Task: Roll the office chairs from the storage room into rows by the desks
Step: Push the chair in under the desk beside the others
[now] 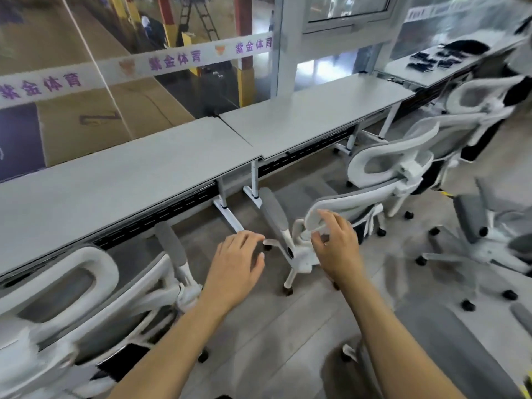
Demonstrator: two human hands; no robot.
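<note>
Head view: several chairs already lining up along tabletop (pixel 161 168), lower left to upper right. Middle chair (pixel 339 205) sitting at angle. Right hand (pixel 335 243) reaching its headrest, fingers apart, contact unclear. Left hand (pixel 234 266) hovering spread, empty. Stray chair (pixel 483 226) at right waiting, seemingly unplaced.

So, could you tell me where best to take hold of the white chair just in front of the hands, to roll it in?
Probably by the headrest loop topping the middle chair. Its back faces you, so come from behind. The right hand is already nearest it, open, and the left hand is open too.
</note>
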